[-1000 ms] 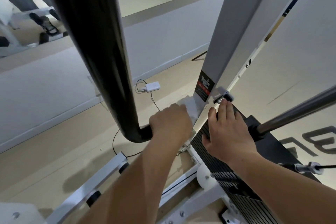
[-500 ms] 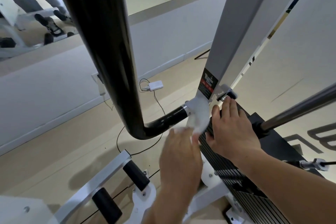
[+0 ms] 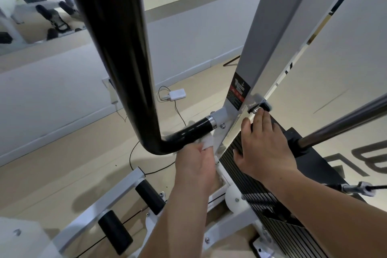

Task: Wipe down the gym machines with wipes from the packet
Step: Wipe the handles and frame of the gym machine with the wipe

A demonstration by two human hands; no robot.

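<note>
Our left hand [image 3: 191, 165] grips the wipe [image 3: 207, 142], pressed under the black tube [image 3: 188, 133] at its bend. Our right hand [image 3: 265, 146] lies flat, fingers straight, on the weight stack [image 3: 259, 199]. We would wrap the wipe round the tube (1 full turn) and draw it toward the chrome collar [image 3: 212, 123], the right hand bracing us.

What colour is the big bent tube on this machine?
The bent tube is glossy black; head view.
</note>
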